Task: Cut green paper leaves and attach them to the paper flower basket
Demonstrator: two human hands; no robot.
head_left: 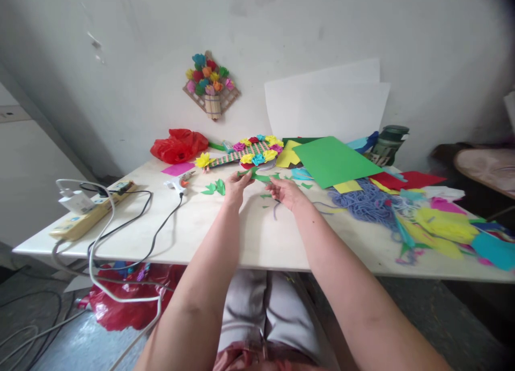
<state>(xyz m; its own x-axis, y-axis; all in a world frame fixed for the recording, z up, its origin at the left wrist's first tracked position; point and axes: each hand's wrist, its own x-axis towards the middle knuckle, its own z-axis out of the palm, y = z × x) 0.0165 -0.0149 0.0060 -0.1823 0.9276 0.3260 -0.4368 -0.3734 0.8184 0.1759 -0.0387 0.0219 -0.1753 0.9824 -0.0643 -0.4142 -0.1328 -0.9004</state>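
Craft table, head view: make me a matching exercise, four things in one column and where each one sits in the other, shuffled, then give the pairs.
Things:
1. glue gun
2. power strip
3. purple yarn
4. red plastic bag

Places:
A. back of the table, against the wall
B. right of the right hand, below the green sheet
C. far left edge of the table
D. left of the left hand, by the pink paper

Pairs: 1-D, 2-C, 3-B, 4-A
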